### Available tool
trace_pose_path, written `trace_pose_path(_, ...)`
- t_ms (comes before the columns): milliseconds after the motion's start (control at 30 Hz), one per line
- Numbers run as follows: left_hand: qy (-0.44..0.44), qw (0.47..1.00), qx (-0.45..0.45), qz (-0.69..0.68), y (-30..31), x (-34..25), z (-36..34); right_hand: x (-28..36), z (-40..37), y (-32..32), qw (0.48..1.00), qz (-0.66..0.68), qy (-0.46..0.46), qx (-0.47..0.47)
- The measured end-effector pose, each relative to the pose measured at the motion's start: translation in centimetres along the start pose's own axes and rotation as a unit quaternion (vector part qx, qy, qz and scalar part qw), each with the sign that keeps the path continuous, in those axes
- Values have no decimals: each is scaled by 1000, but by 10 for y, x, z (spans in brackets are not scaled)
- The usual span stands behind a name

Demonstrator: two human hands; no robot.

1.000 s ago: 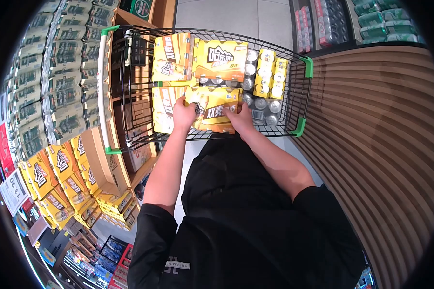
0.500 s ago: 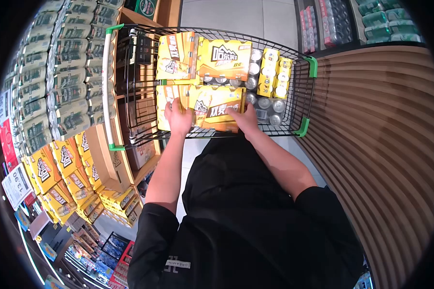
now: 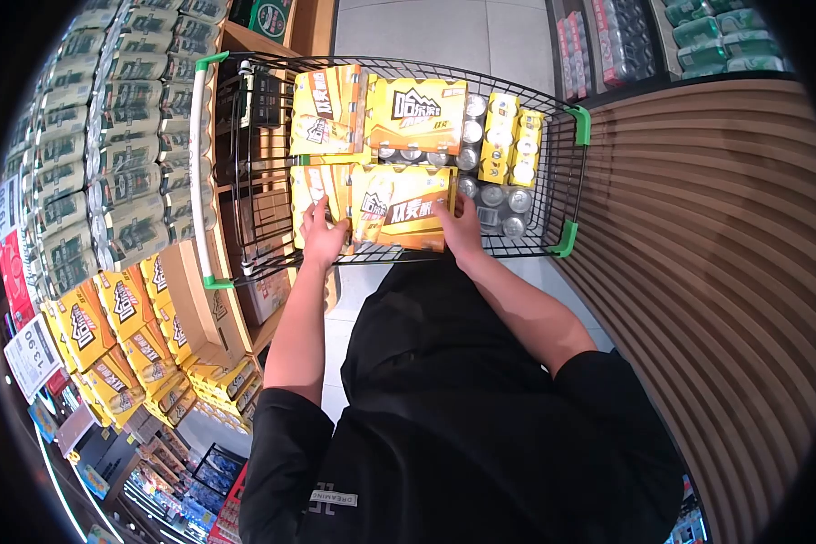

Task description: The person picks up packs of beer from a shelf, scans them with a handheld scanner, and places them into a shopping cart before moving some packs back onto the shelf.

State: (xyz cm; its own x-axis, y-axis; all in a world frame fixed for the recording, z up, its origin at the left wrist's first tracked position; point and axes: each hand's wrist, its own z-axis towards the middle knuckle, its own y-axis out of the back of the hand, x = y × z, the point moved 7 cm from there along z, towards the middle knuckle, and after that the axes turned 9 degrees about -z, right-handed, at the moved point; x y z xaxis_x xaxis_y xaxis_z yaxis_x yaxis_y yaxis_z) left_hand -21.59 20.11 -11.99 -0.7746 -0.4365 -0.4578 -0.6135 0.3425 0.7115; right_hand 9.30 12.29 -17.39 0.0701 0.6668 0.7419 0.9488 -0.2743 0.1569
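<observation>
The left hand and the right hand clasp the yellow cardboard can pack by both ends, at 6 o'clock in the black wire cart. It is probably heavy and stiff, better supported from below.

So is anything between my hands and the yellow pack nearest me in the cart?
Nothing visible. The left hand rests at the left end of the yellow pack and the right hand at its right end, both touching it inside the cart.
</observation>
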Motion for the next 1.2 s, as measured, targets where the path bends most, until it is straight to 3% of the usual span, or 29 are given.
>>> trace_pose_path(467, -47, 998, -38, 3, -21, 20, -1, -21, 14, -4, 1000, -2, 1, -15)
trace_pose_path(667, -39, 999, -35, -10, -18, 14, -8, -9, 8, 5, 1000, -18, 9, 24)
trace_pose_path(733, -33, 999, -32, -16, -16, 13, -8, -2, -1, 23, 983, -170, 43, -50)
trace_pose_path(767, -27, 999, -29, -22, -17, 13, -8, -3, -5, 30, 983, -170, 43, -51)
trace_pose_path(833, -31, 998, -50, -23, -17, 9, -9, 9, -19, 53, 950, -236, 172, -111)
trace_pose_path(900, -35, 997, -70, -25, -18, 2, -12, 16, -40, 84, 949, -235, 186, -96)
trace_pose_path(967, -104, 976, -183, -58, 1, -28, -22, 17, -59, 117, 953, -223, 188, -82)
trace_pose_path(1000, -107, 976, -178, -58, 2, -45, -26, 9, -68, 137, 958, -213, 171, -87)
trace_pose_path(1067, -276, 930, -196, -142, 10, -107, -49, -7, -92, 176, 950, -265, 141, -93)
trace_pose_path(1133, -375, 900, -166, -145, -3, -160, -64, -60, -104, 212, 935, -339, 10, -105)
trace_pose_path(1167, -398, 894, -136, -154, -11, -186, -70, -81, -111, 223, 935, -336, 8, -112)
trace_pose_path(1200, -421, 886, -104, -163, -23, -210, -74, -114, -118, 234, 913, -387, -93, -92)
